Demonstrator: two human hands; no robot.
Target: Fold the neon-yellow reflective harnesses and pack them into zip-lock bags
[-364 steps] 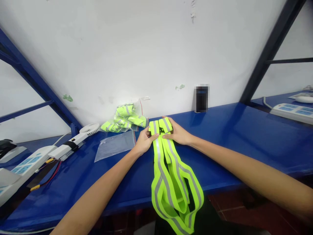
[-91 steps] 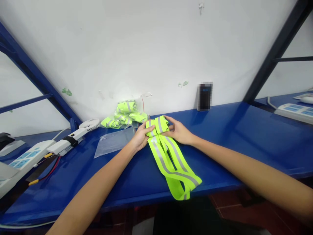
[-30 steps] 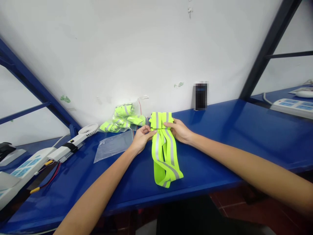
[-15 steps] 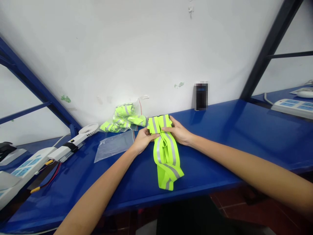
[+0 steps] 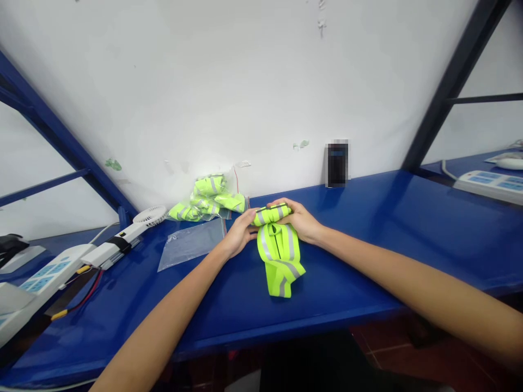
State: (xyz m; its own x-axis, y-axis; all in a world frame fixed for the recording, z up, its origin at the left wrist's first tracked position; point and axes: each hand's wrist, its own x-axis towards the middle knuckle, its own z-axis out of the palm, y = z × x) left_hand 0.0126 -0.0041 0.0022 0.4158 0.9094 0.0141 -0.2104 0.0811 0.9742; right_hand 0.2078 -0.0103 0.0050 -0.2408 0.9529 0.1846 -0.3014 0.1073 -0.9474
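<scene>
A neon yellow reflective strap (image 5: 281, 247) with grey stripes is partly rolled up, with its loose tail hanging down over the blue table toward me. My left hand (image 5: 240, 235) grips the left end of the roll, and my right hand (image 5: 301, 220) grips the right end. Dark edging shows along the top of the roll. Some fingertips are hidden behind it. Left of my left hand, a clear plastic bag (image 5: 192, 242) lies flat on the table. Behind that bag, several bagged yellow reflective bundles (image 5: 208, 198) are heaped against the wall.
On the left are a white handheld fan (image 5: 150, 216), a white power strip (image 5: 49, 277) and wires with yellow connectors (image 5: 59, 314). A dark pixelated object (image 5: 337, 164) leans at the wall. Another power strip (image 5: 494, 182) sits far right. The blue table's (image 5: 368, 296) front edge runs below my arms.
The strap has been turned over further into a tighter roll at its top, and its tail has drawn up shorter. Both hands have shifted their hold around the roll's ends.
</scene>
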